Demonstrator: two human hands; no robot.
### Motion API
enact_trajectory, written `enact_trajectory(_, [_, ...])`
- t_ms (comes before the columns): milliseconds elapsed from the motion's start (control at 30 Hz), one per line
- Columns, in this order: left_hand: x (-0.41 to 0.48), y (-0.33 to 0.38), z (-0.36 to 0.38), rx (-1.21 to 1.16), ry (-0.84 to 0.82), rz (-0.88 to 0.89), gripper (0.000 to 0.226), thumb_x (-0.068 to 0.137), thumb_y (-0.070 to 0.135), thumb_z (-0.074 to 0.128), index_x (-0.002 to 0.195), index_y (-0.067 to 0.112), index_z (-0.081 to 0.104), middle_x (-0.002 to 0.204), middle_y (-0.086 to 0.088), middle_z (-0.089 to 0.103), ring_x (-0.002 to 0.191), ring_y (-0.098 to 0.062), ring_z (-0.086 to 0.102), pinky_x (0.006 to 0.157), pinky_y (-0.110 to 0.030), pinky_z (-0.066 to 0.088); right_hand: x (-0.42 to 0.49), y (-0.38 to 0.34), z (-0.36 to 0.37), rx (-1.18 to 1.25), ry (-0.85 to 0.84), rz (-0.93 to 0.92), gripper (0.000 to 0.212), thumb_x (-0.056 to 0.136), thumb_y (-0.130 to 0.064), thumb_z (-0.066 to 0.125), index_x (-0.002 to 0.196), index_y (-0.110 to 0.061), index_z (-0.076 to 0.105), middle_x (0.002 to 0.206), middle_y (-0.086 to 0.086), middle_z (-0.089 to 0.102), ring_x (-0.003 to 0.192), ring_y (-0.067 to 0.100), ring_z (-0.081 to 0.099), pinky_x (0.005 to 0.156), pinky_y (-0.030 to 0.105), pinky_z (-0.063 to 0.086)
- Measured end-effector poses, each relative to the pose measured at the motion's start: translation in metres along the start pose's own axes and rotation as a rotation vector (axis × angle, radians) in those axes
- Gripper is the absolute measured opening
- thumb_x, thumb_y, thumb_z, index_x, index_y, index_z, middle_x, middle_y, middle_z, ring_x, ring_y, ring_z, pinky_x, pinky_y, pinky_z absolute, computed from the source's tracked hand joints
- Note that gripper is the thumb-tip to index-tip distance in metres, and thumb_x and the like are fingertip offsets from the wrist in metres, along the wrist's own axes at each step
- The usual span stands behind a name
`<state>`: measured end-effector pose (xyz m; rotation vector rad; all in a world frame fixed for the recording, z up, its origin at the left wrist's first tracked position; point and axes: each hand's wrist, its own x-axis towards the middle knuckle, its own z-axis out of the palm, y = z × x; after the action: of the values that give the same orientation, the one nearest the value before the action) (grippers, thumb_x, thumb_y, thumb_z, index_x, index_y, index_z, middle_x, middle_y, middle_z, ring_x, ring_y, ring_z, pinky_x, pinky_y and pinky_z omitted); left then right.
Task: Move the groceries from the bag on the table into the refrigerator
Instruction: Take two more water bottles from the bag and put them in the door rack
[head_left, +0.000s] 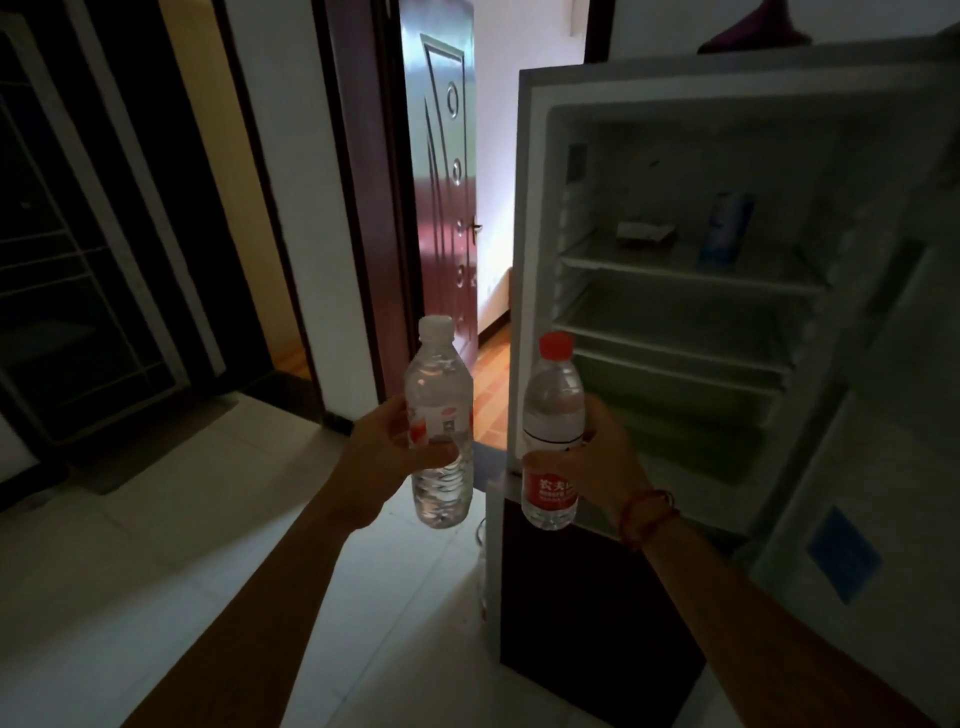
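While seemingly upright, white-capped bottle, left hand; red-capped bottle, right hand.

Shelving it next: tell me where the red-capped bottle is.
Head view, right of centre: red-capped bottle, upright in the right hand, before the open refrigerator.

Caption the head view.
Left hand grips white-capped clear plastic bottle, right hand red-capped clear plastic bottle, before open white refrigerator.
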<state>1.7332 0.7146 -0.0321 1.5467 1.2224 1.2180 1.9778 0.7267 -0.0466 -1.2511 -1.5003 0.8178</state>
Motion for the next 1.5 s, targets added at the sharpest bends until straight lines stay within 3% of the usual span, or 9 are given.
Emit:
enact_trajectory(167, [0.075,-0.007,0.027,-0.072,-0.076,-0.018,0.054,0.071,0.000,0.080,0.119,0.015,0.061,0.110,-0.001,0.073,0.101,-0.017,0.070,0.080,-0.032,0.058,0.051,0.019,-0.025,0.007,0.056,0.039,0.064,0.064,-0.010,0.088,0.116,-0.026,0.054,0.108,-0.005,0.067,0.098,0.011,0.066,0.082,0.031,0.056])
enact_trajectory(433, [0.180,-0.023,0.080,-0.092,-0.279,0.015,0.054,0.067,-0.001,0.081,0.114,0.015,0.062,0.108,0.002,0.073,0.101,-0.016,0.070,0.089,-0.040,0.055,0.097,0.054,-0.063,-0.006,0.251,0.132,0.061,0.066,-0.004,0.086,0.114,-0.025,0.056,0.103,-0.011,0.066,0.092,0.001,0.064,0.073,0.017,0.049])
enact_trajectory(567, [0.224,-0.028,0.115,-0.143,-0.445,0.045,0.059,0.063,0.015,0.082,0.118,0.019,0.060,0.110,0.005,0.072,0.103,-0.012,0.069,0.090,-0.037,0.054,0.107,0.072,-0.080,-0.083,0.386,0.178,0.062,0.066,-0.009,0.087,0.118,-0.024,0.056,0.110,-0.008,0.067,0.101,0.007,0.065,0.086,0.030,0.053])
enact_trajectory(733, [0.279,-0.039,0.164,-0.164,-0.683,0.057,0.051,0.071,0.008,0.081,0.114,0.026,0.060,0.111,0.005,0.071,0.104,-0.010,0.067,0.096,-0.044,0.052,0.112,0.083,-0.092,-0.182,0.608,0.229,0.060,0.068,-0.014,0.088,0.119,-0.020,0.056,0.107,-0.010,0.066,0.092,-0.003,0.064,0.070,0.010,0.050])
enact_trajectory(867, [0.303,-0.041,0.196,-0.201,-0.891,0.025,0.063,0.066,0.017,0.084,0.122,0.031,0.059,0.120,0.008,0.068,0.115,-0.015,0.062,0.101,-0.050,0.047,0.103,0.084,-0.092,-0.286,0.780,0.313,0.067,0.066,-0.024,0.089,0.124,-0.021,0.055,0.107,-0.013,0.066,0.098,-0.001,0.064,0.082,0.019,0.052])
enact_trajectory(1133, [0.263,-0.028,0.251,-0.410,-1.227,-0.043,0.055,0.070,0.002,0.079,0.115,0.030,0.063,0.106,0.011,0.073,0.093,-0.005,0.071,0.070,-0.024,0.058,0.031,0.061,-0.086,-0.379,1.092,0.468,0.062,0.062,-0.020,0.090,0.113,-0.026,0.056,0.104,-0.002,0.072,0.096,0.013,0.070,0.086,0.036,0.058])
enact_trajectory(1300, [0.219,-0.023,0.289,-0.384,-1.396,0.007,0.053,0.068,0.009,0.085,0.114,0.025,0.065,0.112,-0.002,0.072,0.103,-0.024,0.070,0.090,-0.054,0.053,-0.030,0.047,-0.085,-0.432,1.210,0.592,0.074,0.060,-0.028,0.091,0.122,-0.023,0.051,0.108,-0.008,0.068,0.099,0.007,0.066,0.092,0.040,0.056])
enact_trajectory(1400, [0.196,-0.015,0.306,-0.339,-1.469,0.094,0.060,0.061,0.021,0.090,0.116,0.024,0.063,0.110,-0.001,0.073,0.103,-0.023,0.069,0.092,-0.053,0.053,-0.061,0.041,-0.082,-0.446,1.280,0.626,0.085,0.057,-0.033,0.090,0.130,-0.022,0.048,0.116,-0.001,0.068,0.107,0.016,0.066,0.094,0.041,0.055])
enact_trajectory(1500, [0.177,-0.015,0.320,-0.350,-1.504,0.112,0.053,0.068,0.000,0.083,0.111,0.027,0.064,0.108,0.002,0.074,0.103,-0.020,0.070,0.091,-0.045,0.055,-0.083,0.038,-0.079,-0.455,1.361,0.639,0.088,0.055,-0.035,0.090,0.131,-0.019,0.049,0.117,0.002,0.069,0.108,0.019,0.066,0.093,0.044,0.056])
